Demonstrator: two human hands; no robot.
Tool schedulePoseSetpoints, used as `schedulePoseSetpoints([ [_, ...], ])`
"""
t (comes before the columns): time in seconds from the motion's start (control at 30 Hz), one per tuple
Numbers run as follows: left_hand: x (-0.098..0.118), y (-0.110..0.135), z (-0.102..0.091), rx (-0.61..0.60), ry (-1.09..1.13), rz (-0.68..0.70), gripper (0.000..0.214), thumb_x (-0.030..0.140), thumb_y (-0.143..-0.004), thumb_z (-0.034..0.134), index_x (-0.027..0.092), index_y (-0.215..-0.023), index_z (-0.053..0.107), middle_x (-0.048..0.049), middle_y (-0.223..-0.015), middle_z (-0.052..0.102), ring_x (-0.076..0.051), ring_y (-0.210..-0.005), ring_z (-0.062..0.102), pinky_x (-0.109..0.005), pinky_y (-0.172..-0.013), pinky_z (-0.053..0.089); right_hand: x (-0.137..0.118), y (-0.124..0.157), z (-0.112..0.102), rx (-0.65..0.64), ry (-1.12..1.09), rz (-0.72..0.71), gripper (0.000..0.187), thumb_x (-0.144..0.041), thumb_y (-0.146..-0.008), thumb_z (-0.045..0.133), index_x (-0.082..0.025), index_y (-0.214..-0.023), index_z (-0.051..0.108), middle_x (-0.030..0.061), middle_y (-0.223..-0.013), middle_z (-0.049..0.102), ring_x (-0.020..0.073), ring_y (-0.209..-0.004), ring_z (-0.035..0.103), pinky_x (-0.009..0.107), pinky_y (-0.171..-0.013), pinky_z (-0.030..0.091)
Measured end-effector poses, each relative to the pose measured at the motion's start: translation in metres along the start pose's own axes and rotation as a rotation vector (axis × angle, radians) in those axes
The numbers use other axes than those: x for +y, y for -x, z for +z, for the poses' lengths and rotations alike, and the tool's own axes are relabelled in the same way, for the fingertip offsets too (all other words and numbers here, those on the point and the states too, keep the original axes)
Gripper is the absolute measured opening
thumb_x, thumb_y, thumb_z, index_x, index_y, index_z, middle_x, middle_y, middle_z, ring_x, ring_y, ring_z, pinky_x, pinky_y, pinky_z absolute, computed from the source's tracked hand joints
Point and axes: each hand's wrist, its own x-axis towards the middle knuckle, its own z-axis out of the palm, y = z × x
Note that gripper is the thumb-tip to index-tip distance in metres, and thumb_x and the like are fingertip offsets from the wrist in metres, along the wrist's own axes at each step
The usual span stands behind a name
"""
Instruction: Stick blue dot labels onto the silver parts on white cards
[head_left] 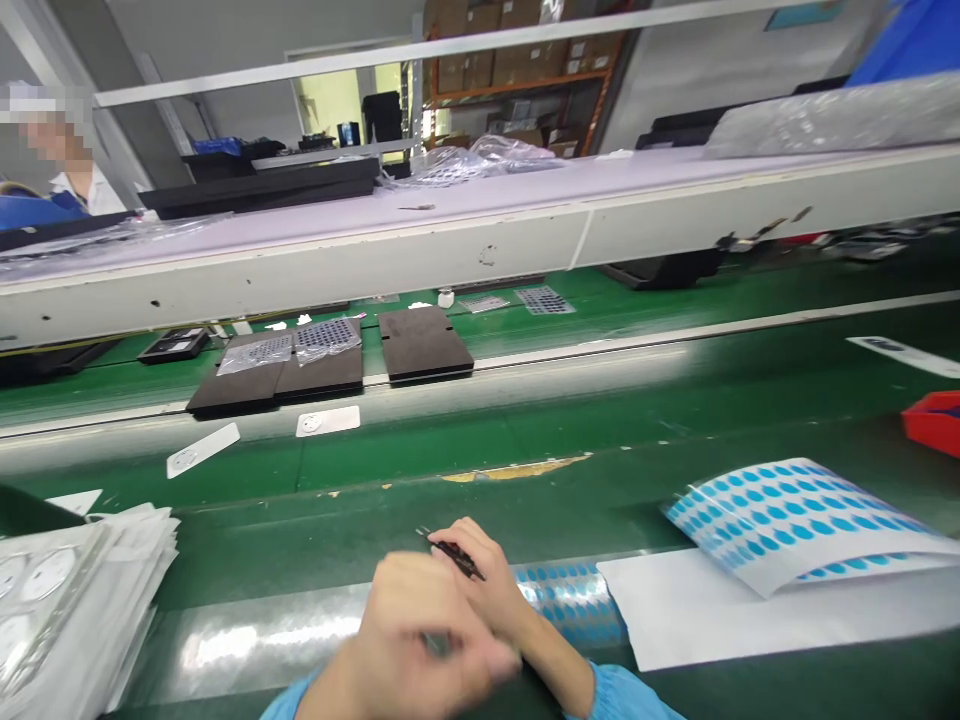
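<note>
My right hand [499, 590] is closed around dark tweezers [459, 558], whose thin tips point up and to the left. In front of it, nearer the camera, my left hand [420, 630] is blurred, its fingers curled and its thumb toward the index finger; anything small in that pinch cannot be made out. It partly covers the right hand. Beneath both hands lies a clear strip [292, 630], and blue round stickers on a sheet [574, 600] show just right of my right wrist. On the right, a curled sheet of blue dot stickers [810, 515] rests on white backing paper [697, 610].
A stack of white sheets with round labels [82, 600] sits at the left. Dark foam pads [426, 343] and white label cards [328, 421] lie on the green conveyor across. A red bin [934, 422] is at the right edge. Beyond the raised shelf [450, 240] is another person [82, 180].
</note>
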Motion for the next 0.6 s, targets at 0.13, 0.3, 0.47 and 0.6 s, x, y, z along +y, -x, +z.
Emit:
schedulePoseSetpoints([
  [0.13, -0.072, -0.039, -0.037, 0.024, -0.296, -0.577, 0.018, 0.023, -0.099, 0.061, 0.026, -0.106, 0.077, -0.0032, -0.107, 0.079, -0.019, -0.101, 0.073, -0.032, -0.099, 0.055, -0.001, -0.007, -0.015, 0.124, -0.020, -0.003, 0.014, -0.027, -0.102, 0.062, -0.024, -0.107, 0.075, 0.0044, -0.083, 0.067, 0.0208, -0.078, 0.063, 0.033, -0.070, 0.050],
  [0.3, -0.174, -0.079, -0.110, 0.215, -0.595, -1.107, 0.062, 0.035, -0.088, 0.077, 0.013, -0.142, 0.057, -0.0255, -0.155, 0.049, -0.045, -0.146, 0.044, -0.065, -0.118, 0.035, -0.005, -0.013, -0.034, 0.237, -0.102, 0.097, 0.017, -0.037, -0.101, 0.067, -0.024, -0.101, 0.079, 0.0068, -0.086, 0.071, 0.0229, -0.079, 0.067, 0.036, -0.072, 0.053],
  [0.47, -0.238, -0.095, -0.140, 0.273, -0.706, -1.442, 0.098, 0.062, -0.085, 0.078, 0.010, -0.157, 0.035, -0.0313, -0.164, 0.030, -0.050, -0.153, 0.027, -0.072, -0.118, 0.030, -0.005, -0.015, -0.050, 0.281, -0.206, 0.244, 0.026, -0.042, -0.105, 0.058, -0.024, -0.102, 0.077, 0.0054, -0.090, 0.070, 0.0210, -0.084, 0.067, 0.035, -0.078, 0.052],
  [0.6, -0.276, -0.112, -0.137, 0.250, -0.684, -1.493, 0.135, 0.056, -0.055, 0.101, 0.000, -0.154, 0.028, -0.0430, -0.160, 0.026, -0.055, -0.154, 0.021, -0.072, -0.119, 0.023, -0.005, -0.016, -0.066, 0.279, -0.249, 0.376, 0.026, -0.044, -0.105, 0.058, -0.023, -0.105, 0.074, 0.0046, -0.095, 0.069, 0.0195, -0.086, 0.066, 0.034, -0.081, 0.052],
])
